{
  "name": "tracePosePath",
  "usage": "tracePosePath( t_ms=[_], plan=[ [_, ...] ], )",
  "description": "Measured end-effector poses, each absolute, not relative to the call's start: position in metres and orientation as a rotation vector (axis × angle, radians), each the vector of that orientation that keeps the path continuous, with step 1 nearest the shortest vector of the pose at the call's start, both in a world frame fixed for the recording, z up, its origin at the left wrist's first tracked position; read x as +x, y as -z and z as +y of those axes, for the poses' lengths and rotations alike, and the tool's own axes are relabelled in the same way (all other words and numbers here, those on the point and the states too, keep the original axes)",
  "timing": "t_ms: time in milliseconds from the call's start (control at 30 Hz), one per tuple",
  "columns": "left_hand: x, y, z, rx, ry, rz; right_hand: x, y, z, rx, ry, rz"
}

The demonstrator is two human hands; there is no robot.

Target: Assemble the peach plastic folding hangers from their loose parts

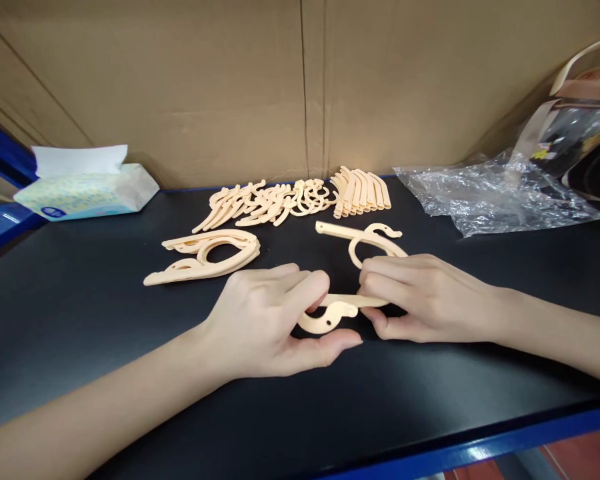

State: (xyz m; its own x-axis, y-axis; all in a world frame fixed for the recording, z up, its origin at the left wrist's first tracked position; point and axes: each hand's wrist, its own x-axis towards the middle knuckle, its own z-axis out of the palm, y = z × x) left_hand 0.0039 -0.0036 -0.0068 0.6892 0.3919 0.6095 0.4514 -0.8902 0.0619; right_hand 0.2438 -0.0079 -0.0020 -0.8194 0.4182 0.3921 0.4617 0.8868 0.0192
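Pale peach plastic hook pieces [330,313] lie on the matte black desk [80,320] with its blue edge. Behind the desk stands plain brown cardboard [205,87]. A pale blue-and-yellow patterned tissue pack [85,190] shows white tissue, and the crumpled plastic bag [490,193] is clear.

Counts around the two hands

Two hands [280,320] [420,297], one tissue pack [85,190] beyond the left, one plastic bag [495,193] beyond the right.

The hook piece [330,313] between the hands looks like smooth matt plastic in a pale peach colour. The stacked pieces [205,257] and the row of parts [290,198] behind have the same plastic look. The worktop [80,320] is black with a soft, slightly shiny surface and a glossy blue edge [480,447]. The wall [205,87] is rough brown cardboard. The bag [495,193] is clear, wrinkled, glossy plastic film. The tissue pack [85,190] has a thin plastic wrap with white paper on top.
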Motion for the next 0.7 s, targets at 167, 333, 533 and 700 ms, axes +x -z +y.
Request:
tracePosePath(
  t_ms=[167,333,533,700],
  plan=[
    [0.003,0.004,-0.002,-2.774,0.929,-0.723,0.246,0.001,-0.004,-0.745,0.235,-2.644],
    [0.003,0.002,0.003,-2.755,0.775,-0.910,0.251,0.001,0.003,-0.887,0.319,-2.529],
    [0.004,0.004,0.005,-2.918,0.580,-1.000,0.254,0.003,0.003,-0.797,0.411,-2.565],
    [0.005,0.004,0.005,-2.881,0.637,-1.029,0.251,0.001,0.000,-0.700,0.524,-2.564]
  ],
)
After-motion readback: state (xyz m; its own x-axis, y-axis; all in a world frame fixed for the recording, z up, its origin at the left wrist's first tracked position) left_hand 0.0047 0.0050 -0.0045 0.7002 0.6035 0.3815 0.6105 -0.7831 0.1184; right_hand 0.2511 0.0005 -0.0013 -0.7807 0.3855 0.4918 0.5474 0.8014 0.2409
